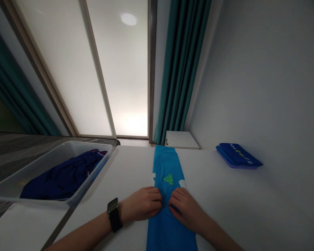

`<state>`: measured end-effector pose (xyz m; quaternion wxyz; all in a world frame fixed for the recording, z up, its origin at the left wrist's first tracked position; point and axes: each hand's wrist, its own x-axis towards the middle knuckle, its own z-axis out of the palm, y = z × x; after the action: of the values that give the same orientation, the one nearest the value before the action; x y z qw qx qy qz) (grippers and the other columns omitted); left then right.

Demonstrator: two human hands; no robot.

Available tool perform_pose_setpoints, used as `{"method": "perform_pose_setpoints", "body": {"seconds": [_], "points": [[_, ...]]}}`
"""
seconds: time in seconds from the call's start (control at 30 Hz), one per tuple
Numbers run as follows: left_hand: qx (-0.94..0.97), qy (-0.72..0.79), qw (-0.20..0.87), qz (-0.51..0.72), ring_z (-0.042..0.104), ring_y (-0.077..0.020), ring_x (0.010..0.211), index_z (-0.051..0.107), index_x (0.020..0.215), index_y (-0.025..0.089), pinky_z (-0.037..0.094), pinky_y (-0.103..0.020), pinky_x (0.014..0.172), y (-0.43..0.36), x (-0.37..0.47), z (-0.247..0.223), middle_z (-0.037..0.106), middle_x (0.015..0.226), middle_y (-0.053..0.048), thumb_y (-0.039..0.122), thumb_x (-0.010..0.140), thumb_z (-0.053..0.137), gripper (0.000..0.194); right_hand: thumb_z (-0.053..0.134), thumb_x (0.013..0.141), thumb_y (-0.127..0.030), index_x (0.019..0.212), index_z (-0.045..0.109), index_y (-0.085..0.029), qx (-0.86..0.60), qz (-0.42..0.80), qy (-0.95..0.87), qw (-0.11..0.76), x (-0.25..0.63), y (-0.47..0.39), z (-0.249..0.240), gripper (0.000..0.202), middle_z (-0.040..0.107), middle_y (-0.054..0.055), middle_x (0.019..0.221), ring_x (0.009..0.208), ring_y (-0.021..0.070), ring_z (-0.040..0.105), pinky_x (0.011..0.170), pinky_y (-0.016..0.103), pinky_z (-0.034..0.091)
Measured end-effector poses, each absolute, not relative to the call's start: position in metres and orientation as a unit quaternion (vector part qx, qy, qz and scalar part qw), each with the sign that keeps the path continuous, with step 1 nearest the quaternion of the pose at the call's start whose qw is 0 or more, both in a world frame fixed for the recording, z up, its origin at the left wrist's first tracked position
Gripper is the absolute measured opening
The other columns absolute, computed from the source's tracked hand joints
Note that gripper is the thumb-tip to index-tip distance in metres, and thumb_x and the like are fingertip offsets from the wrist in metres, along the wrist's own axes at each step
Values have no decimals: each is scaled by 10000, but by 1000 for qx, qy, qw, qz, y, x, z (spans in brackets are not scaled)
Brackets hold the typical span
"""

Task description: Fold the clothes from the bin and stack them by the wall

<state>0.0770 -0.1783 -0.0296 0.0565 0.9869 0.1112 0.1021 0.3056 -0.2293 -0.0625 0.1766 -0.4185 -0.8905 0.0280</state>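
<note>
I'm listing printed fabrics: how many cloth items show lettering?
2: the bright-blue folded cloth at the left hand and right hand, and the folded royal-blue cloth farther right on the white table. More may be hidden.

Garment (167,162) lies lengthwise on table (225,209), left hand (146,204) and right hand (186,210) on it; clothes (65,174) in bin (91,179) to left, cloth stack (238,156) to right near wall (277,87), cabinet (181,140) beyond far edge, before curtain (185,62).
</note>
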Motion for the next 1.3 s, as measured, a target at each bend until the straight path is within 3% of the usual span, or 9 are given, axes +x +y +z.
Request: {"method": "perform_pose_setpoints", "body": {"seconds": [0.17, 0.4, 0.57, 0.73, 0.9, 1.03, 1.17, 1.3], "points": [[991, 84, 7, 105, 551, -181, 845, 600, 802, 216, 428, -328, 737, -206, 84, -29, 634, 869, -34, 260, 980, 490, 213, 596, 871, -148, 845, 567, -214, -395, 35, -902, 172, 307, -259, -67, 76, 593, 14, 905, 889, 181, 522, 804, 316, 398], [996, 33, 26, 81, 555, -196, 810, 597, 797, 215, 388, -345, 689, -231, 92, -34, 626, 793, -25, 426, 878, 652, 233, 609, 866, -153, 846, 542, -219, -393, 88, -902, 155, 308, -290, -62, 96, 606, 3, 932, 931, 180, 529, 828, 315, 401], [998, 46, 19, 43, 554, -217, 834, 602, 857, 211, 382, -357, 737, -246, 85, -32, 627, 813, -33, 553, 830, 654, 346, 617, 860, -208, 814, 540, -216, -363, 7, -912, 190, 301, -309, -81, 90, 608, 17, 869, 854, 190, 537, 752, 319, 407], [994, 98, -10, 39, 544, -224, 890, 576, 911, 199, 387, -370, 814, -266, 78, -33, 625, 895, -39, 346, 847, 682, 192, 649, 835, -329, 852, 549, -224, -357, -72, -902, 232, 296, -323, -98, 146, 596, 21, 834, 814, 210, 533, 757, 342, 410], [987, 150, 10, 62, 537, -222, 869, 549, 894, 199, 399, -357, 804, -275, 72, -35, 611, 892, -43, 255, 874, 632, 103, 608, 841, -195, 850, 541, -234, -397, -112, -873, 260, 290, -331, -101, 78, 593, 12, 804, 801, 205, 536, 844, 349, 396], [977, 183, 68, 83, 550, -200, 884, 536, 933, 210, 418, -318, 797, -272, 68, -35, 617, 930, -25, 188, 883, 594, 80, 599, 852, -210, 907, 550, -241, -414, -74, -860, 291, 287, -331, -103, 80, 607, 11, 828, 793, 204, 540, 785, 331, 392], [960, 210, 151, 110, 570, -185, 910, 539, 1032, 228, 431, -287, 813, -266, 65, -34, 635, 977, -15, 133, 872, 564, 188, 560, 868, -154, 940, 548, -234, -409, -38, -854, 319, 289, -329, -96, 108, 607, 8, 829, 784, 194, 540, 754, 310, 379], [936, 232, 221, 146, 590, -172, 894, 553, 1018, 233, 438, -260, 793, -259, 67, -29, 644, 956, -11, 135, 884, 532, 167, 549, 851, -105, 954, 545, -236, -422, 10, -855, 301, 294, -326, -76, 167, 621, 5, 847, 791, 191, 550, 751, 299, 377]]}}
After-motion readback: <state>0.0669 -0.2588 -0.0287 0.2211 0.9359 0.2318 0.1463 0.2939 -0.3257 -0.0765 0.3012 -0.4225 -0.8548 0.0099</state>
